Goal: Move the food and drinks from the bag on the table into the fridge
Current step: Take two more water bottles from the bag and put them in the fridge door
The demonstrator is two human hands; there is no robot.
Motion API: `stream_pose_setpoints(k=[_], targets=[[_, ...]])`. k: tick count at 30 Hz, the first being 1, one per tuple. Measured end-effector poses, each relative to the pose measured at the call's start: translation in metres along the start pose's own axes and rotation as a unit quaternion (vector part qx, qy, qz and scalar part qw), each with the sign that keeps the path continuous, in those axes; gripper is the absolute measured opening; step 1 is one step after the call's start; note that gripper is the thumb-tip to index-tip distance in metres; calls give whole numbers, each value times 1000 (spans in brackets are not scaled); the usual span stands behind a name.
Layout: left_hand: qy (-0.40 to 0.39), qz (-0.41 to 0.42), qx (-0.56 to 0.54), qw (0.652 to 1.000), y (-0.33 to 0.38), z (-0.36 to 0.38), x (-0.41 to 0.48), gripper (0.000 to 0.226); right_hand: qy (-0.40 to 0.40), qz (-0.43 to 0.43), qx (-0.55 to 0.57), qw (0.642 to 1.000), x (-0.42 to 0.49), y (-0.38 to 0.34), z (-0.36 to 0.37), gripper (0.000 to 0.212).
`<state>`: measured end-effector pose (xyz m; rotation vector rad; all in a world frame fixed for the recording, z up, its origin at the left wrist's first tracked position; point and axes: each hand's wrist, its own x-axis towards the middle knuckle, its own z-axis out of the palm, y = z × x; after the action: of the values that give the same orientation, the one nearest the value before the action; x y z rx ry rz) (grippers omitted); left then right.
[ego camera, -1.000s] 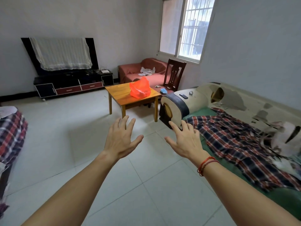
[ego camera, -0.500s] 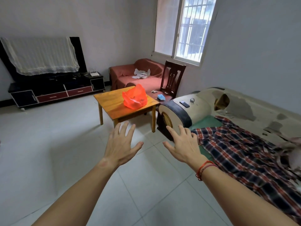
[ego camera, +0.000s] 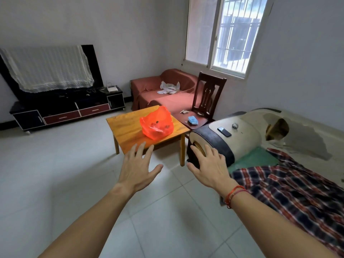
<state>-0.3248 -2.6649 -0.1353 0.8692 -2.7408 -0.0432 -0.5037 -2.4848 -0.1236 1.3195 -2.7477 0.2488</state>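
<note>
1. Head view: the orange bag (ego camera: pixel 157 124) sits on the tabletop (ego camera: pixel 126 127), at 12 o'clock from the hands
2. The left hand (ego camera: pixel 138 169) and right hand (ego camera: pixel 208 168) reach forward above the floor (ego camera: pixel 65 164), fingers spread, holding nothing

Against the far wall on your left you have a low black TV stand (ego camera: pixel 67 110) carrying a television draped in a white lace cloth (ego camera: pixel 48 67), with a small white router (ego camera: pixel 111 88) at the stand's right end. Ahead of you, by the barred window (ego camera: pixel 229 34), a red-covered sofa (ego camera: pixel 167 99) holds crumpled white papers (ego camera: pixel 168 88), and just beside it a dark wooden chair (ego camera: pixel 208 95) has a blue packet (ego camera: pixel 193 120) on its seat. On your right a worn cream sofa (ego camera: pixel 301 138) bears a dark phone (ego camera: pixel 224 131) on its armrest and a plaid cloth (ego camera: pixel 288 192) across its seat.
</note>
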Motion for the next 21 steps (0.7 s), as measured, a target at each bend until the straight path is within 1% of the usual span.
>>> stream_pose_setpoints(k=[4,9,15,21], targets=[[-1,-11,1,1000,1,14,77,84,-8,-13,-8,1000,78,26,6,68],[-10,-29,4,1000,-5,31,146,88,-24,-31,-14,999,155,43,21,68],[-22,-47,-10,999,-26,58,211,89,-44,-50,-14,998,238,44,51,70],[-21,-56,8,998,-71,90,284,89,-54,-64,-23,996,329,35,85,72]])
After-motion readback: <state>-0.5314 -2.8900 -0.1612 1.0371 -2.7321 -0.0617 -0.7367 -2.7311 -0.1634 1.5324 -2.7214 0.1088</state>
